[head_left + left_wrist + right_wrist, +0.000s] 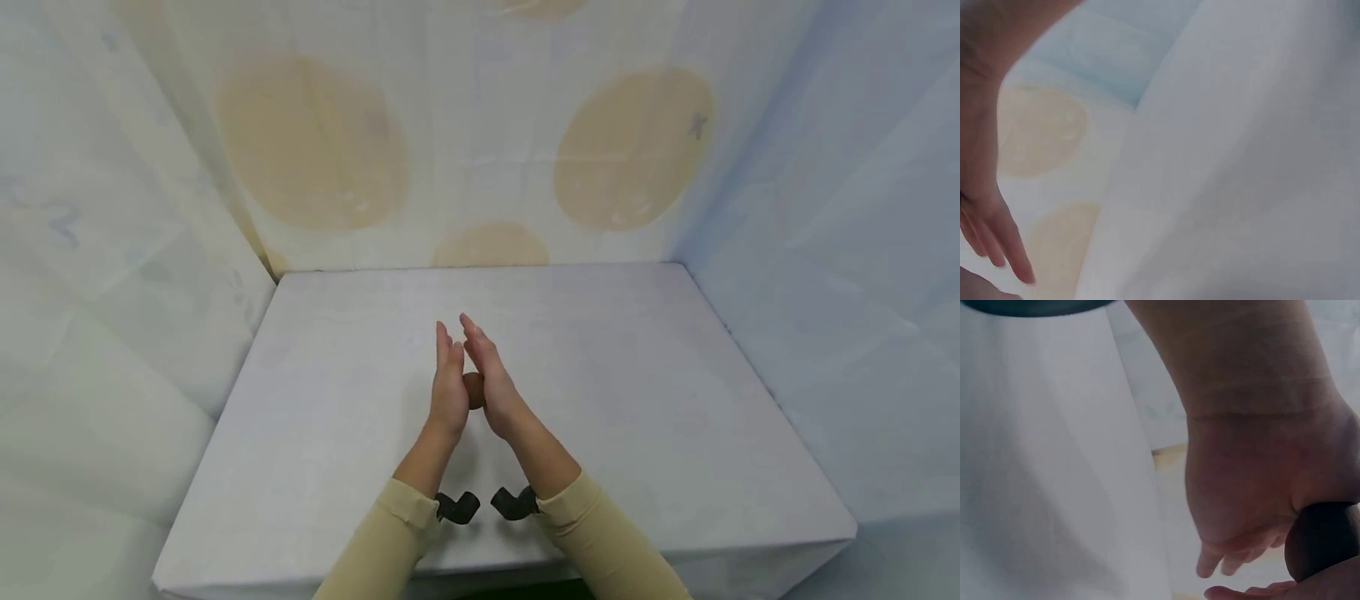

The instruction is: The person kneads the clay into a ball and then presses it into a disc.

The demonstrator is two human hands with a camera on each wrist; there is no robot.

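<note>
Over the middle of the white table point(615, 392), my left hand point(448, 385) and right hand point(491, 379) are held palm to palm with the fingers straight and pointing away from me. A small round brownish object point(473, 390) is pressed between the palms, and only a sliver of it shows. In the right wrist view the object point(1322, 540) looks dark and rounded beside the right hand's point(1241, 487) palm. The left wrist view shows only the left hand's point(982, 162) edge and fingers point(1007, 240).
White cloth covers the table, and cloth walls close it in on the left, back and right. The back wall point(480, 125) carries large beige circles. Black wrist cameras point(457, 506) point(515, 502) sit on both beige sleeves near the front table edge.
</note>
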